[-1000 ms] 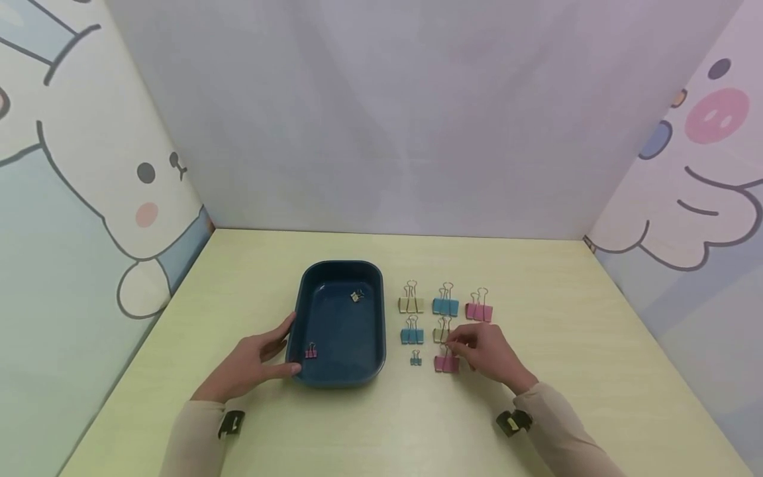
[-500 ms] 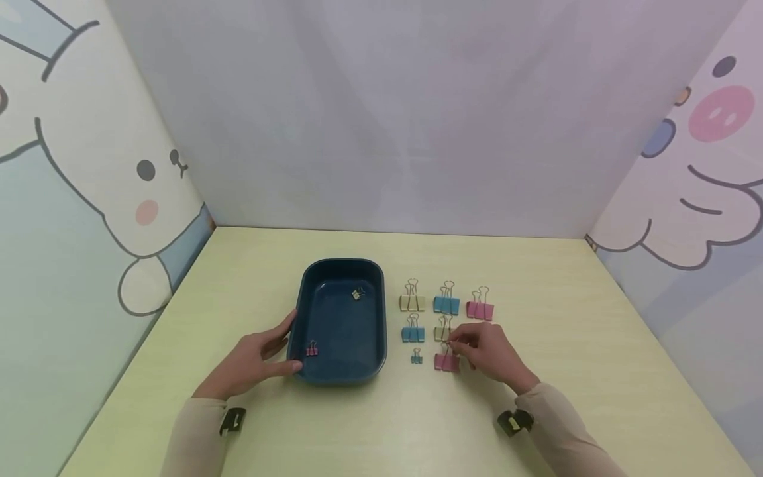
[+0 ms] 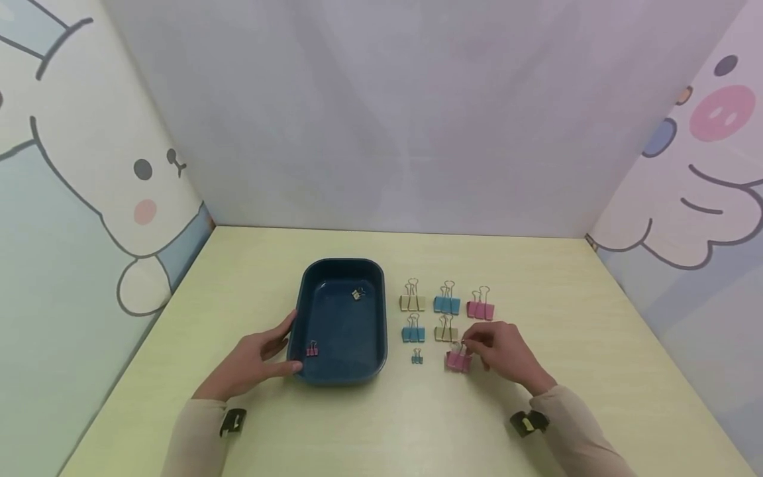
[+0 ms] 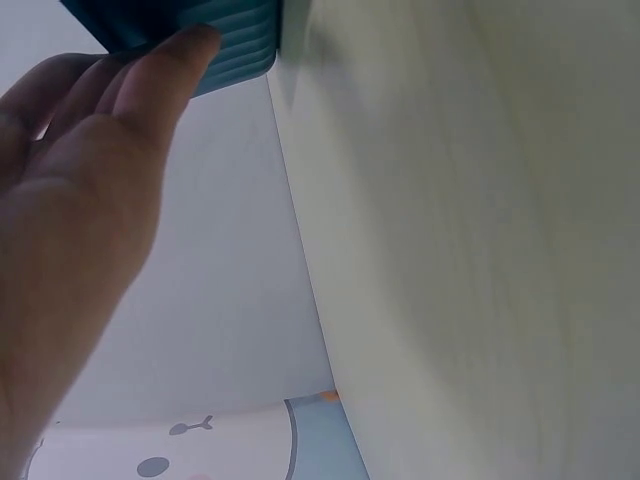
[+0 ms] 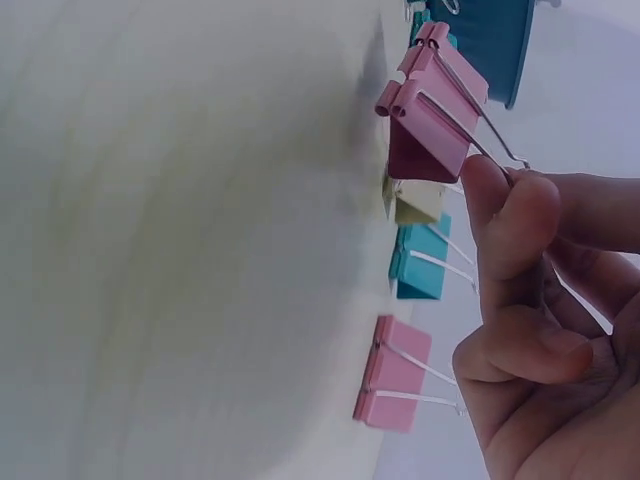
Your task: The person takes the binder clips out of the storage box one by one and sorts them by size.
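Observation:
My right hand [image 3: 501, 351] pinches a pink binder clip [image 5: 440, 110] by its wire handle, between thumb and index finger. In the head view this pink clip hangs tilted below the fingertips, close over the table. My left hand [image 3: 247, 361] rests against the left side and near corner of a dark blue tray [image 3: 381, 318], thumb on its outer wall and the other fingers spread farther back. Inside the tray lie a small pink binder clip [image 3: 312, 348] at the near left and a small yellowish one [image 3: 357, 294] toward the far right.
Right of the tray, more binder clips stand in rows: a yellow one [image 3: 412, 303], a blue one [image 3: 447, 305] and a pink one [image 3: 480, 310] at the back. Before them are a medium blue clip [image 3: 414, 334], a yellow one [image 3: 446, 334] and a tiny blue one [image 3: 417, 357].
My right hand has moved a little to the right, and the pink binder clip has come along, tilting from its place in the row. The left hand stays at the tray.

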### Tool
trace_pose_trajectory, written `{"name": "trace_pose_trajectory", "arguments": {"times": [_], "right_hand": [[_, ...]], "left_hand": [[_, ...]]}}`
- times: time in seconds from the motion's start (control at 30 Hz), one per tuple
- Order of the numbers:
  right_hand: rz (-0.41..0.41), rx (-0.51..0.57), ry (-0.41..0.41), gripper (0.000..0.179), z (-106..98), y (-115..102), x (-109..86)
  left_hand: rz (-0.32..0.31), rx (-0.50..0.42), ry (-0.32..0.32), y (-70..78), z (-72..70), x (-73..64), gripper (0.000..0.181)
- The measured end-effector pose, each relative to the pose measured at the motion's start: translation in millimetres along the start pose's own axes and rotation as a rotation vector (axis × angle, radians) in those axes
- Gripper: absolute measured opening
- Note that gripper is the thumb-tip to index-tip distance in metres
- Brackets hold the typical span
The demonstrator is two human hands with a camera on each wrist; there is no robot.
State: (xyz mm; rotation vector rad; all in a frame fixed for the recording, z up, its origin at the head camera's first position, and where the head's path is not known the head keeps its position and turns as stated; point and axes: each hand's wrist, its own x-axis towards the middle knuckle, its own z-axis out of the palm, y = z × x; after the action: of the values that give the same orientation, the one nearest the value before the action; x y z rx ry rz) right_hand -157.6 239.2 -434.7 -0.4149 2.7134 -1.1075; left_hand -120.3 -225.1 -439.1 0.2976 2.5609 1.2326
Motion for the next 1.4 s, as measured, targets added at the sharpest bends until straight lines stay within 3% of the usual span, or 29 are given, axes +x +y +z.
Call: {"name": "trace_pose_trajectory", "arguments": {"times": [0.4, 1.03, 1.17, 1.4], "right_hand": [[0.033, -0.110, 0.085, 0.013, -33, 9, 4.5], [0.103, -0.173, 0.080, 0.020, -37, 20, 19.4], [0.104, -0.231, 0.126, 0.020, -39, 18, 20.6], [0.032, -0.276, 0.239, 0.013, -40, -3, 29.6]], "left_hand": [[-0.011, 0.010, 0.007, 1.3, -0.3, -1.5, 0.094], [-0.010, 0.021, 0.003, 3.0, -0.1, -1.2, 0.094], [-0.007, 0.025, 0.005, 2.6, 0.2, -1.3, 0.094], [0.001, -0.005, 0.001, 0.6, 0.6, -0.8, 0.093]]}}
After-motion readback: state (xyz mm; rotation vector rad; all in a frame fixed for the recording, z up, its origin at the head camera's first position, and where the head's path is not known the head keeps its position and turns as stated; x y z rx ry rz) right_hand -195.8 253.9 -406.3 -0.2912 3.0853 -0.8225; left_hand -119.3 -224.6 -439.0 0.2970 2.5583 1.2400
